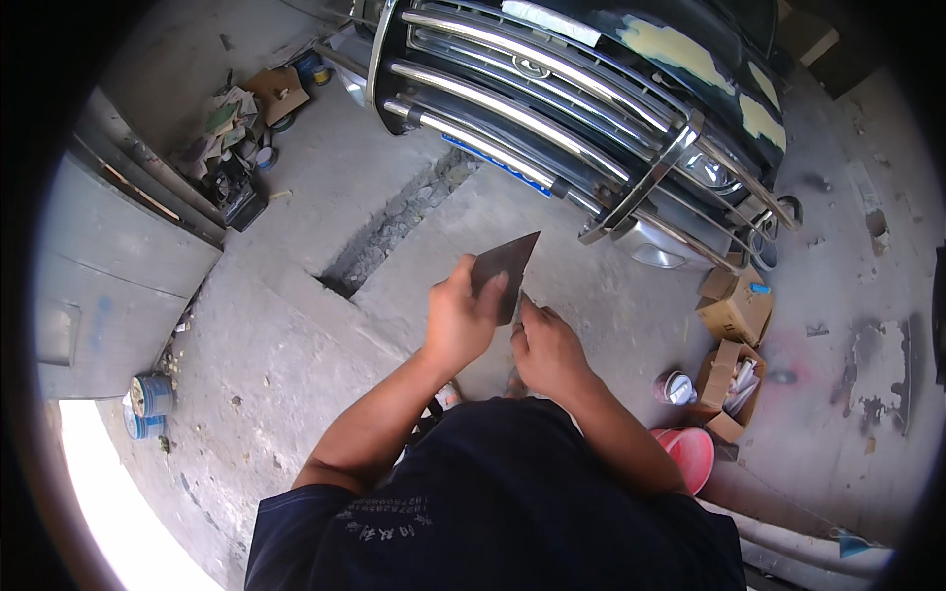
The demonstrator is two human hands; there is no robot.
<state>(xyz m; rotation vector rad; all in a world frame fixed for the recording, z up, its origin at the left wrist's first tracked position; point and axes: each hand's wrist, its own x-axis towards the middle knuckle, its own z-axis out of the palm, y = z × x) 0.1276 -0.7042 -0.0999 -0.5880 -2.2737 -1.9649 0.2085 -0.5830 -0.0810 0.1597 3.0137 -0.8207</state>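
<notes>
My left hand [461, 320] grips a dark, flat, thin plate [514, 258] with a pointed upper corner, its thumb across the face. Close by on the right, my right hand [550, 347] is closed at the plate's lower right edge. Its fingertips pinch something thin, too small to make out. Beyond both hands stands the front of a dark vehicle with a chrome bull bar [512, 118]. Pale yellow filler patches [662, 44] show on its bodywork.
A rubble-filled trench [399, 225] cuts the concrete floor ahead. Cardboard boxes [737, 305], a tin [676, 387] and a red bucket [693, 458] stand at the right. Paint cans [151, 396] sit at the left by a grey panel [118, 286]; clutter [236, 148] lies far left.
</notes>
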